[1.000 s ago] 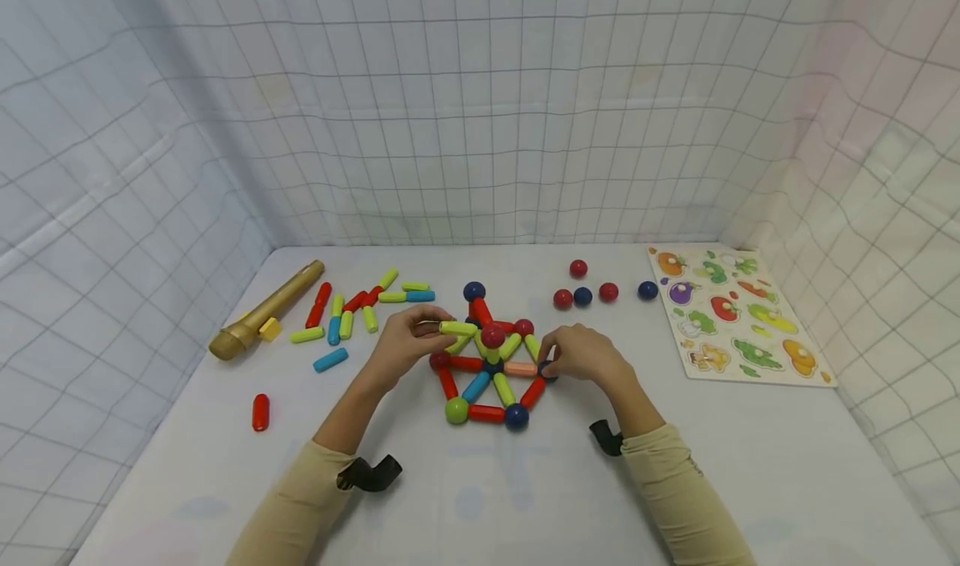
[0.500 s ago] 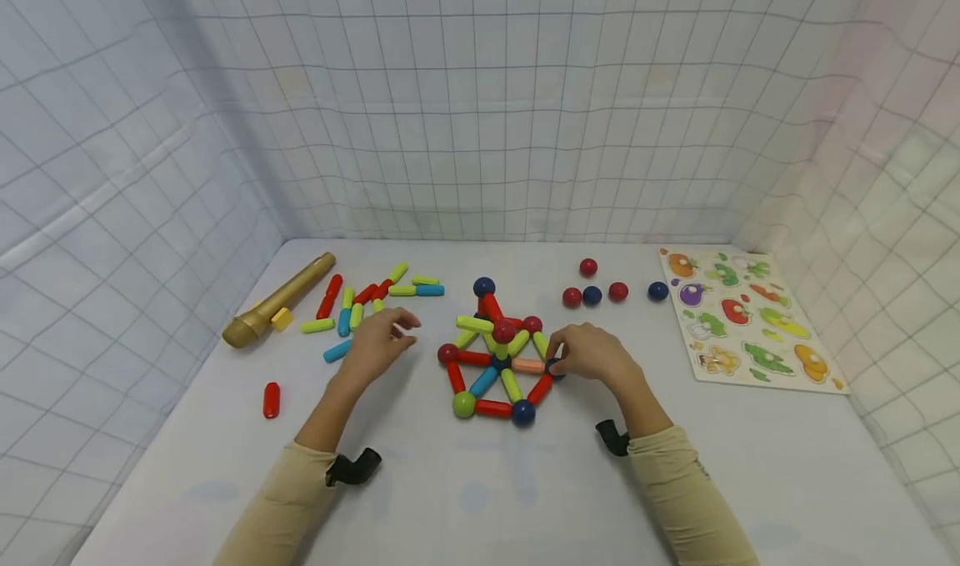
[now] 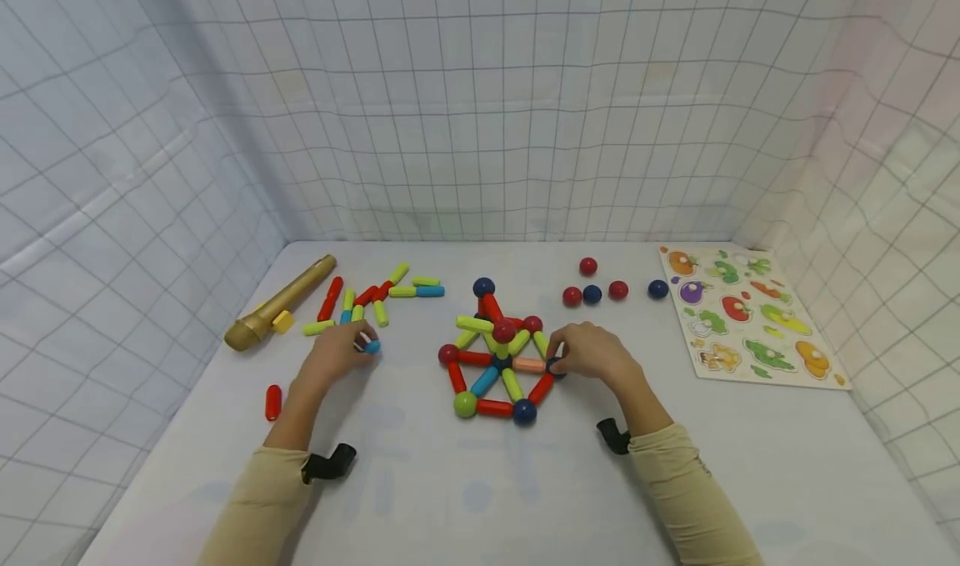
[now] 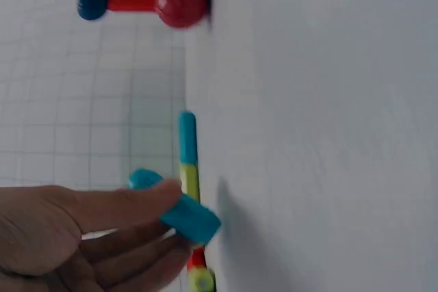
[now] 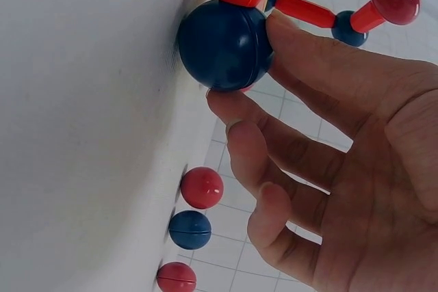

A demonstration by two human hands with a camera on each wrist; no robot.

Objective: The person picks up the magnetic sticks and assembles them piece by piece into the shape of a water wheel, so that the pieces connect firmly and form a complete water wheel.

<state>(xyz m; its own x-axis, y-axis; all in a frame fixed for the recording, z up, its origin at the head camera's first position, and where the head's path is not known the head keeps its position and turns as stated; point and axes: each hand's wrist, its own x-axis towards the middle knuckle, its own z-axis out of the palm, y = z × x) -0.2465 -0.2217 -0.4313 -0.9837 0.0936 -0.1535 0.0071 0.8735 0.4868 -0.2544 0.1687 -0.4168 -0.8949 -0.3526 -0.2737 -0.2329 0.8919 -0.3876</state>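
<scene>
Left of the built frame, my left hand [image 3: 339,354] pinches a blue magnetic rod [image 4: 195,218] between thumb and fingers, above the table. My right hand [image 3: 596,354] holds a dark blue ball [image 5: 222,44] at the right corner of the frame, thumb on one side and fingertips on the other. The frame is made of rods and balls around a central dark ball. A red ball [image 3: 504,331] stands raised over its middle, with a yellow-green rod [image 3: 474,324] sticking out leftward from it. A green ball [image 3: 465,404] forms the front left corner.
Loose rods [image 3: 381,313] in several colours lie at the back left, beside a gold microphone-shaped toy [image 3: 279,303]. A single red rod [image 3: 273,403] lies farther left. Several loose balls [image 3: 592,295] sit behind the right hand. A vegetable puzzle board [image 3: 750,316] lies at the right.
My left hand has let go of the yellow-green rod, which stays on the raised red ball. It has moved left and picked up the blue rod. The right hand stays at the dark blue ball.
</scene>
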